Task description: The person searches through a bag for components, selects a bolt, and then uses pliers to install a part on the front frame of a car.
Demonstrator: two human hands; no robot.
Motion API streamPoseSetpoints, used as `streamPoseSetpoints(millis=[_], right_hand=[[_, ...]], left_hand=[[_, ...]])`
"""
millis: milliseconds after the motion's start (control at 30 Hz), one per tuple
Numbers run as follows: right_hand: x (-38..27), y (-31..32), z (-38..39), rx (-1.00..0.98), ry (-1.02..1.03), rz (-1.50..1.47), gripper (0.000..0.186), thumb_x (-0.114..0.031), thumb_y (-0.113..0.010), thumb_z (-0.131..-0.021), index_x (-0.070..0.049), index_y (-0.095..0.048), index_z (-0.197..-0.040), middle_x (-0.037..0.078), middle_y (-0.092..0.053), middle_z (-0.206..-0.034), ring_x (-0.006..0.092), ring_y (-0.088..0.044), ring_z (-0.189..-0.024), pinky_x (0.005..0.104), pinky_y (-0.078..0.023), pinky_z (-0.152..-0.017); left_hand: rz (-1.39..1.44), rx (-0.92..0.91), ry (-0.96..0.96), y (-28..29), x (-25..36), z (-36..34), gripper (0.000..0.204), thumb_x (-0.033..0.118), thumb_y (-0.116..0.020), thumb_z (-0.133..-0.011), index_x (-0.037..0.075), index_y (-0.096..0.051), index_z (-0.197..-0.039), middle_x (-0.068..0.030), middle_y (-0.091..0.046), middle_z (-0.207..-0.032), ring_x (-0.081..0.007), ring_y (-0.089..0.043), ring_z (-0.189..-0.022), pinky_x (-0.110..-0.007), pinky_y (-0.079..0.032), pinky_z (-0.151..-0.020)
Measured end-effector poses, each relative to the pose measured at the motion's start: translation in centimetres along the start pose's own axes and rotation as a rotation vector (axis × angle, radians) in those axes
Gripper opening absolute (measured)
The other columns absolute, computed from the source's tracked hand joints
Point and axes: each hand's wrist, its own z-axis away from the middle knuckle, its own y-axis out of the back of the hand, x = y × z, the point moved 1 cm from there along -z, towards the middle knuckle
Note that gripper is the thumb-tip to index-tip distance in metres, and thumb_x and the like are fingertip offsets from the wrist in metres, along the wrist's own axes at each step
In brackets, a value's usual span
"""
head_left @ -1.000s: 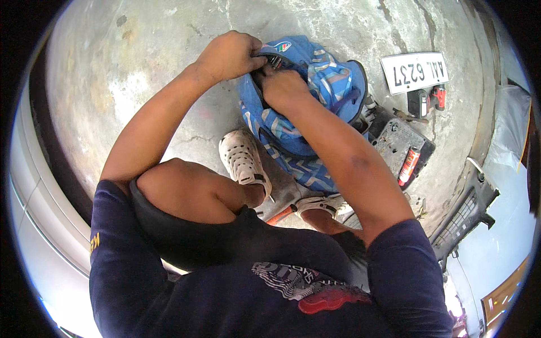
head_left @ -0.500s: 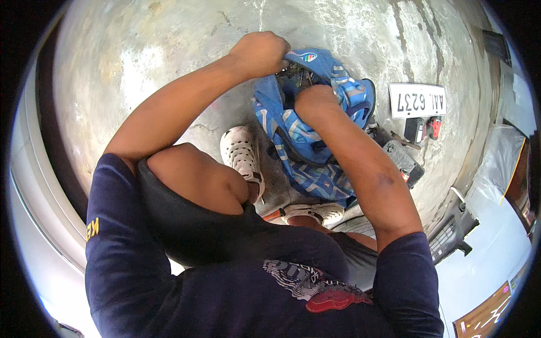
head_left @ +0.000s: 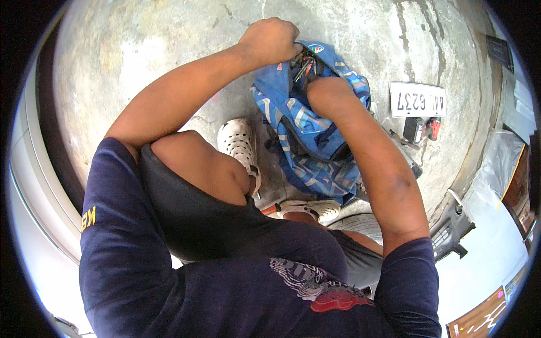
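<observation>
A blue patterned backpack (head_left: 298,115) lies on the concrete between and beyond my feet, its mouth pulled apart. At the far left of that mouth, my left hand (head_left: 271,42) is closed on the bag's rim. My right hand (head_left: 331,97) reaches down into the opening, with its fingers hidden inside, so what they hold does not show. Several slim tools (head_left: 305,67), some with reddish parts, stick up in the bag just left of my right hand.
A white licence plate (head_left: 417,100) lies to the right, with a black battery-like block (head_left: 414,130) and a red-and-black tool piece (head_left: 433,128) below it. A black plastic panel (head_left: 451,232) leans farther right, near clear plastic sheeting (head_left: 497,163). My white clogs (head_left: 236,138) flank the bag's near side.
My left hand has moved slightly farther away and right, drawing the bag's rim with it. My right hand has shifted a little right inside the mouth, and more of the tools shows.
</observation>
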Motion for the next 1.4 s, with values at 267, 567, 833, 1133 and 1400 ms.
streamPoseSetpoints(millis=[267, 567, 833, 1133, 1400], right_hand=[[-0.2, 0.6, 0.4, 0.039, -0.066, -0.036, 0.03, -0.015, -0.053, -0.092, -0.005, -0.078, -0.106, 0.021, -0.074, -0.113, 0.0349, -0.073, -0.105, 0.047, -0.058, -0.09], [-0.2, 0.5, 0.3, 0.062, -0.09, -0.012, 0.029, -0.016, -0.054, -0.093, -0.006, -0.078, -0.104, 0.02, -0.074, -0.113, 0.0343, -0.073, -0.106, 0.0468, -0.059, -0.09], [0.6, 1.3, 0.2, 0.052, -0.09, -0.014, 0.026, -0.012, -0.06, -0.089, -0.004, -0.077, -0.107, 0.02, -0.074, -0.113, 0.0338, -0.073, -0.106, 0.0456, -0.059, -0.09], [-0.9, 0.7, -0.9, 0.106, -0.095, -0.083, 0.029, -0.012, -0.056, -0.092, -0.003, -0.075, -0.112, 0.021, -0.073, -0.117, 0.0366, -0.071, -0.11, 0.0478, -0.057, -0.095], [0.2, -2.2, -6.6, 0.016, -0.09, -0.187, 0.032, -0.008, -0.056, -0.089, 0.001, -0.073, -0.114, 0.026, -0.07, -0.122, 0.0401, -0.069, -0.111, 0.0476, -0.056, -0.097]], left_hand=[[-0.007, -0.05, 0.015, 0.7, 0.3, 0.4, 0.034, 0.036, -0.067, -0.084, 0.007, -0.077, -0.098, -0.0197, -0.075, -0.098, -0.0381, -0.073, -0.096, -0.049, -0.059, -0.087], [-0.049, 0.044, 0.001, 0.3, -0.4, 0.5, 0.035, 0.043, -0.07, -0.084, 0.009, -0.075, -0.089, -0.0167, -0.075, -0.088, -0.0381, -0.073, -0.088, -0.049, -0.059, -0.081], [-0.058, 0.054, 0.018, 0.4, -0.2, 0.2, 0.036, 0.044, -0.071, -0.084, 0.009, -0.075, -0.091, -0.0167, -0.075, -0.089, -0.038, -0.073, -0.088, -0.05, -0.059, -0.081], [-0.007, 0.047, 0.052, 0.4, -0.8, 0.5, 0.036, 0.045, -0.072, -0.083, 0.01, -0.075, -0.093, -0.0161, -0.075, -0.089, -0.0373, -0.072, -0.089, -0.05, -0.058, -0.082], [-0.016, 0.086, -0.027, -0.4, -0.3, -0.1, 0.036, 0.044, -0.07, -0.085, 0.009, -0.074, -0.09, -0.0176, -0.074, -0.088, -0.0383, -0.072, -0.088, -0.05, -0.058, -0.081]])
